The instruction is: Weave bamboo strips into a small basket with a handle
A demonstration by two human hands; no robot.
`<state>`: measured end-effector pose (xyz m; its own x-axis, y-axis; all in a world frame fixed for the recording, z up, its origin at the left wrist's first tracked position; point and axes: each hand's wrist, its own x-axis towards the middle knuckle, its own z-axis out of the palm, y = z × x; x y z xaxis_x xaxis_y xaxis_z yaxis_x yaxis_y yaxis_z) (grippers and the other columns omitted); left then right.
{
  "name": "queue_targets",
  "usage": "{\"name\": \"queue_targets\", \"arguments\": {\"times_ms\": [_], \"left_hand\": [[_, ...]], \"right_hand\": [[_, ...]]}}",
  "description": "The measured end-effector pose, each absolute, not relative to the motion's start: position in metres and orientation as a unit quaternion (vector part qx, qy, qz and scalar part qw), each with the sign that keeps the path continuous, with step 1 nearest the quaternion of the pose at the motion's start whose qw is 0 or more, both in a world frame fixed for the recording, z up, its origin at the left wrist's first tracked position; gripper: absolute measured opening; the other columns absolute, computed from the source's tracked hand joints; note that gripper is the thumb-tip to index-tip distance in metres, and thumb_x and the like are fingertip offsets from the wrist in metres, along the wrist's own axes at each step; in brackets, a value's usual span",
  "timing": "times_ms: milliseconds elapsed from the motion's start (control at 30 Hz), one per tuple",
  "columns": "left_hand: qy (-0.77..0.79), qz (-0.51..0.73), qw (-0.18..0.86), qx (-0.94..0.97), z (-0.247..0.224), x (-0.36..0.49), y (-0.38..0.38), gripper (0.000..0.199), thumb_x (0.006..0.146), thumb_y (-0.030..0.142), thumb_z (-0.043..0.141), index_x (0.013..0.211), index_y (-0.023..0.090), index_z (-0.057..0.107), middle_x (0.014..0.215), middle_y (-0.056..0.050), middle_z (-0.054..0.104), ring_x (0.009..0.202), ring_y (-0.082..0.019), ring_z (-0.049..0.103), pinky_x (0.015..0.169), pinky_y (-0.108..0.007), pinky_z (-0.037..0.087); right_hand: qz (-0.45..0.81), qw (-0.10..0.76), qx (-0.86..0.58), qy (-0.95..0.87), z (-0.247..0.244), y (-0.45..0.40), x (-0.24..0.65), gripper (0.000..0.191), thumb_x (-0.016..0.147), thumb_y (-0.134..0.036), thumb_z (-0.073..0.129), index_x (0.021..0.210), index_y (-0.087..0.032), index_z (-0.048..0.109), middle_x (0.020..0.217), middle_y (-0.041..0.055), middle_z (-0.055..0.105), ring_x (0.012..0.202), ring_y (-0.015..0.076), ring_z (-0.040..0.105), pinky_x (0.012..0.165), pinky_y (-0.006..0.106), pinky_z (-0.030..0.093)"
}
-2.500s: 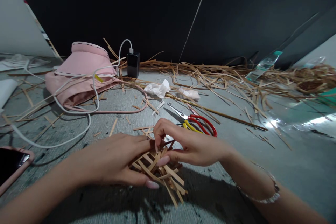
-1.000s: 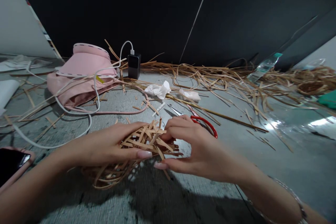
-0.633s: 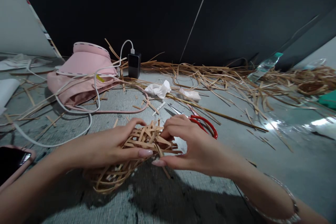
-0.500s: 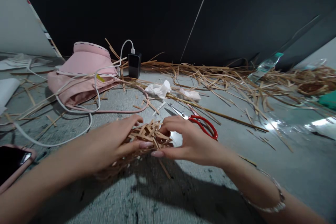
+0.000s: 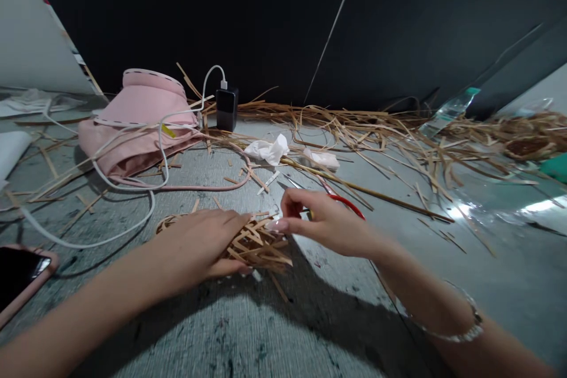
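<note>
My left hand [image 5: 208,242] is closed over a small woven piece of tan plant strips [image 5: 257,245] on the grey table, pressing it from above. Loose strip ends bristle out past its fingertips. Part of the weave shows behind the wrist. Just right of these ends is my right hand [image 5: 314,215], thumb and forefinger pinched together; whatever they hold is too small to make out. Behind that hand lies a pair of red-handled scissors [image 5: 348,204], mostly hidden, with the blade tips pointing up-left.
A pink sun visor [image 5: 146,97] and white cable lie at back left, beside a black power bank [image 5: 227,109]. Crumpled tissue [image 5: 270,149] sits mid-table. Long dry strips [image 5: 354,124] line the wall near a plastic bottle [image 5: 449,112]. A phone [image 5: 22,277] lies at left.
My right hand has drawn away from the woven piece, up and to the right, now covering much of the scissors. My left hand has flattened over the piece, which sits lower.
</note>
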<state>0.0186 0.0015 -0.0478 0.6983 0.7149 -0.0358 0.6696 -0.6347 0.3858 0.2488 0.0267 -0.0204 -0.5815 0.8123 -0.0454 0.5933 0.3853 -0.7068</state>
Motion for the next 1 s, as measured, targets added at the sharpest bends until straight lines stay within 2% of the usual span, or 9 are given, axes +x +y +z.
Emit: {"name": "queue_targets", "arguments": {"times_ms": [133,267,333,433,600,767,1000], "left_hand": [[0.298,0.066,0.190,0.933,-0.052,0.014,0.006,0.054,0.081,0.041,0.067,0.126,0.021,0.045,0.116,-0.010,0.064,0.102,-0.030,0.062,0.082,-0.039,0.046],[0.262,0.044,0.199,0.943,-0.053,0.017,0.009,0.045,0.079,0.041,0.069,0.115,0.020,0.053,0.109,-0.010,0.067,0.098,-0.029,0.064,0.078,-0.037,0.047],[0.248,0.049,0.211,0.944,-0.053,0.018,0.009,0.047,0.078,0.039,0.070,0.119,0.022,0.052,0.110,-0.008,0.067,0.098,-0.027,0.064,0.077,-0.034,0.046],[0.238,0.063,0.216,0.945,-0.054,0.019,0.007,0.047,0.075,0.038,0.073,0.116,0.025,0.053,0.106,-0.006,0.068,0.096,-0.025,0.065,0.078,-0.032,0.046],[0.262,0.064,0.207,0.941,-0.052,0.023,0.001,0.061,0.069,0.032,0.080,0.119,0.020,0.046,0.118,-0.011,0.063,0.107,-0.028,0.060,0.086,-0.036,0.045],[0.251,0.060,0.220,0.941,-0.050,0.025,0.000,0.042,0.073,0.034,0.077,0.106,0.020,0.054,0.109,-0.009,0.066,0.106,-0.026,0.059,0.091,-0.035,0.042],[0.239,0.112,0.257,0.930,-0.053,0.025,0.003,0.028,0.080,0.035,0.069,0.105,0.025,0.059,0.100,-0.005,0.067,0.096,-0.022,0.062,0.085,-0.032,0.044]], "right_hand": [[0.314,0.237,-0.308,-0.866,-0.012,0.033,0.257,0.018,0.086,-0.034,0.063,0.087,-0.016,0.064,0.087,0.0028,0.057,0.082,0.0134,0.053,0.075,0.029,0.042],[0.363,0.143,-0.200,-0.899,-0.013,0.035,0.257,0.014,0.084,-0.027,0.066,0.094,-0.020,0.071,0.108,0.0072,0.053,0.110,0.0166,0.049,0.094,0.034,0.040],[0.381,0.109,-0.174,-0.902,-0.016,0.035,0.254,0.015,0.084,-0.028,0.066,0.093,-0.018,0.072,0.109,0.0079,0.054,0.116,0.0171,0.045,0.099,0.035,0.036],[0.403,0.099,-0.148,-0.897,-0.021,0.035,0.250,0.018,0.084,-0.032,0.066,0.089,-0.016,0.071,0.101,0.0071,0.055,0.113,0.0169,0.045,0.099,0.034,0.035],[0.425,0.086,-0.134,-0.891,-0.025,0.035,0.247,0.025,0.083,-0.040,0.064,0.082,-0.016,0.071,0.085,0.0027,0.051,0.094,0.0149,0.045,0.089,0.030,0.039],[0.465,0.074,-0.122,-0.874,-0.030,0.039,0.249,0.032,0.079,-0.048,0.065,0.078,-0.016,0.070,0.082,0.0007,0.047,0.088,0.0132,0.045,0.083,0.025,0.039],[0.527,0.020,-0.098,-0.844,-0.029,0.046,0.255,0.023,0.086,-0.036,0.062,0.087,-0.014,0.069,0.085,0.0029,0.055,0.089,0.0136,0.051,0.086,0.027,0.041]]}}
